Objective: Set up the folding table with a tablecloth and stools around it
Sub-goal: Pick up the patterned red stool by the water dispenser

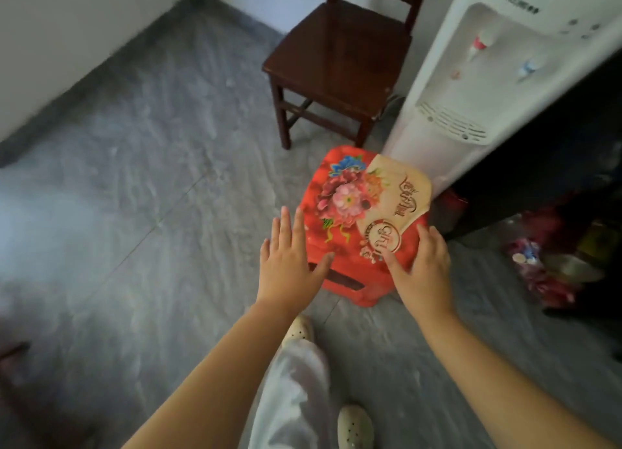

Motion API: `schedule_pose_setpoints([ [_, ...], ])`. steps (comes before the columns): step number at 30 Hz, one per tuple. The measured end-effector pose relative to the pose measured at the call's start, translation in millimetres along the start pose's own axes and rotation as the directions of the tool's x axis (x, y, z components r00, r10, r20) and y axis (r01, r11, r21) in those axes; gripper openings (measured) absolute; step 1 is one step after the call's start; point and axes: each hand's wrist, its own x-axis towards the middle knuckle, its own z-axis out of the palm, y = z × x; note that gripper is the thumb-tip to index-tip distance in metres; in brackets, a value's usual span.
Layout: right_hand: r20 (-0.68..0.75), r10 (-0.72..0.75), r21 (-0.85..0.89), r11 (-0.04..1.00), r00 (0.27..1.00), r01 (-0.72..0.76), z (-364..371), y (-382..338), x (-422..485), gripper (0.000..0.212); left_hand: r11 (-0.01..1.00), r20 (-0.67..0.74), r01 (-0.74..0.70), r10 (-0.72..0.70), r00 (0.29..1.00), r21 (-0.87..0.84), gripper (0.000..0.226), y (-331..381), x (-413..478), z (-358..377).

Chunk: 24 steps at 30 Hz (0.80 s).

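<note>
- A red plastic stool (356, 220) stood on the grey floor (134, 196), just in front of the person's feet.
- The top of the stool carried a printed picture of pink and red flowers, and a cream fan shape with writing on the right part.
- The stool was just beside the base of a white water dispenser (471, 88), which stood at its far right.
- A dark brown wooden chair (340, 58) stood behind the stool, near the wall, apart from it.
- The left hand (289, 267) was at the left edge of the stool, palm down, with the fingers (286, 226) straight and spread apart.
- The left thumb reached toward the near left corner of the seat; I could not tell if it touched the plastic.
- The right hand (424, 267) lay on the near right corner of the stool, with the fingers curved over the edge and the thumb on the printed top.
- The right hand seemed to touch the stool, but a firm grip was not clear in the view.
- Both forearms were bare and stretched forward from the bottom of the view.
- Between the arms, a leg in light trousers (296, 398) and two pale shoes with small holes (355, 428) were visible on the floor.
- At the right side, under a dark piece of furniture, some red and colourful bags (545, 267) lay on the floor, blurred.
</note>
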Motion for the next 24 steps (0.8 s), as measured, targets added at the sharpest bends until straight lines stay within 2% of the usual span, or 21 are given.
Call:
schedule_pose_setpoints([
  [5,-0.04,0.227,0.047,0.973,0.973,-0.225,29,23,63,0.095,0.993,0.072,0.075,-0.069,0.995,-0.088,0.098,6,98,31],
  [10,0.028,0.398,0.055,0.915,0.917,-0.399,60,47,102,0.105,0.971,0.132,0.205,-0.189,0.973,-0.12,0.1,3,158,72],
  [15,0.127,0.456,0.103,0.877,0.881,-0.469,75,76,122,0.101,0.963,0.15,0.268,-0.261,0.954,-0.028,0.107,-6,184,108],
  [17,0.171,0.444,0.122,0.877,0.88,-0.466,77,84,127,0.097,0.958,0.118,0.286,-0.282,0.952,-0.017,0.113,-8,185,116],
  [24,0.211,0.398,0.204,0.875,0.893,-0.439,76,77,133,0.064,0.938,0.055,0.334,-0.33,0.942,-0.09,0.116,-10,182,118],
])
